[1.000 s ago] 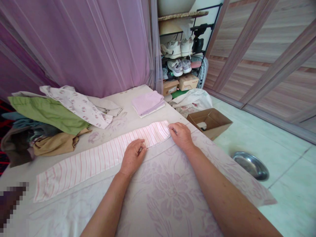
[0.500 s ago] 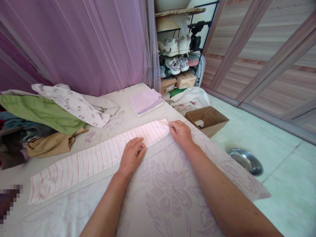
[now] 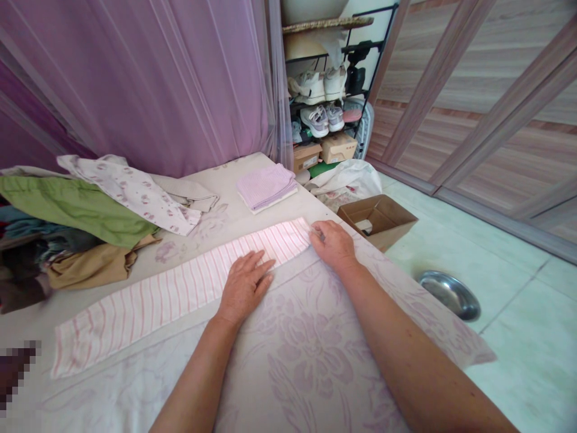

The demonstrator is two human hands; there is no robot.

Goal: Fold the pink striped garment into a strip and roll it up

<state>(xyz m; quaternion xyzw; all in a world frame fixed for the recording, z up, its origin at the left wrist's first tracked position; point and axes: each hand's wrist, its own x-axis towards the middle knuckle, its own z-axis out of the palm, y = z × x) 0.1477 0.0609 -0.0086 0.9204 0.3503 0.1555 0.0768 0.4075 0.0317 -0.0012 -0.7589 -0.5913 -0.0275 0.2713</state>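
Note:
A pink-and-white striped garment (image 3: 166,294), folded into a long strip, lies flat across the bed (image 3: 311,349). My left hand (image 3: 246,285) rests palm down on its near edge, right of the middle, with the fingers spread. At the strip's right end, my right hand (image 3: 332,243) has its thumb and fingers curled together on the corner of the fabric. Beyond the strip sits a folded lilac cloth (image 3: 265,183) on top of a white one.
A heap of loose clothes, with green trousers (image 3: 76,207) and tan fabric (image 3: 90,264), lies at the left. Purple curtains (image 3: 157,84) hang behind. Off the bed's right edge are a cardboard box (image 3: 396,219), a metal basin (image 3: 451,294) and a shoe rack (image 3: 331,96).
My left hand has flattened, and its fingers have spread on the striped garment. My right hand has shifted very slightly right at the garment's end.

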